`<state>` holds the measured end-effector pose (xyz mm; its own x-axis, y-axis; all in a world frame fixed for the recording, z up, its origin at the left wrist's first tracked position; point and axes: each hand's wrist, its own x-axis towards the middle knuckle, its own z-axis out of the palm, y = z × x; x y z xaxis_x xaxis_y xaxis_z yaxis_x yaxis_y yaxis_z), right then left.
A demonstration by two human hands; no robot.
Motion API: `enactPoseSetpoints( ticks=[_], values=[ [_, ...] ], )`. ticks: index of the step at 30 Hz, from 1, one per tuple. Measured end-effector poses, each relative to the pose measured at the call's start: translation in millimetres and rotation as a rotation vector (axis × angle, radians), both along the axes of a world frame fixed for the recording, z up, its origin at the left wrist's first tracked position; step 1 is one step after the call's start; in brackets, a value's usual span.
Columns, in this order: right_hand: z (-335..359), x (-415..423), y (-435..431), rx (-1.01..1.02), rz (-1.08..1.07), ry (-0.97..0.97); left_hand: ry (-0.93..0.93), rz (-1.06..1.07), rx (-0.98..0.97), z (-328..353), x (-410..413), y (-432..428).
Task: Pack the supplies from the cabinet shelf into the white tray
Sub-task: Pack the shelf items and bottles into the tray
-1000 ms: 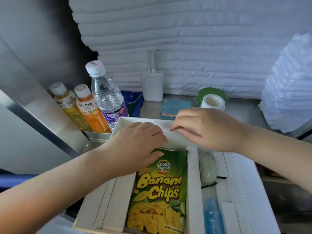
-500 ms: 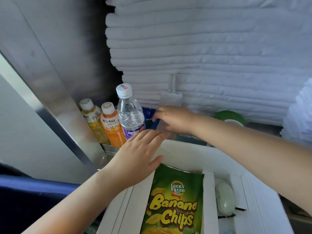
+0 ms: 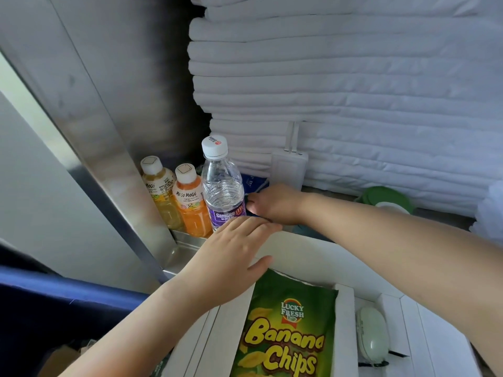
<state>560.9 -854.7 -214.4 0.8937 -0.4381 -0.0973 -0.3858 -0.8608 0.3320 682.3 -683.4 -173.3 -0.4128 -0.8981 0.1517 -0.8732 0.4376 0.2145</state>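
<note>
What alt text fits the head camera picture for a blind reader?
A person's right hand reaches onto a cabinet shelf beside a water bottle, while the left hand rests on the rim of the white tray, which holds a banana chips bag.

A tall stack of folded white linens (image 3: 340, 77) fills the back of the cabinet, and a second white pile (image 3: 491, 210) shows at the right edge. A brushed-metal post (image 3: 109, 159) slants down the left side. Dark blue fabric (image 3: 54, 300) lies at the lower left.
</note>
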Motion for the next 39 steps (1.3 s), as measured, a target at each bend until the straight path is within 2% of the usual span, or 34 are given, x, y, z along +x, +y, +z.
enactPoseSetpoints(
  ticks=[6,10,17,25,28,33,39],
  values=[
    [3.9,-0.1,0.1,0.117,-0.014,-0.044,0.007,0.007,-0.019,-1.7,0.4,1.4],
    [3.4,-4.7,3.5,0.042,0.038,-0.046,0.025,0.013,-0.020,-1.8,0.2,0.9],
    [4.6,2.3,-5.6,-0.005,-0.019,0.010,0.020,0.015,-0.019,-1.0,-0.1,1.7],
    [-0.3,4.1,-7.0,0.014,-0.073,-0.090,0.025,0.028,-0.012,-2.7,-0.4,0.3],
    [2.4,-0.6,-6.0,0.066,-0.091,-0.206,0.029,0.029,-0.005,-3.6,0.2,0.1],
    [17.1,-12.2,2.9,0.169,-0.075,-0.557,0.034,0.032,-0.006,-3.8,0.2,0.1],
    [39.4,-19.8,12.7,0.118,-0.022,-0.810,0.037,0.031,-0.010,-4.6,0.7,0.6]
  ],
)
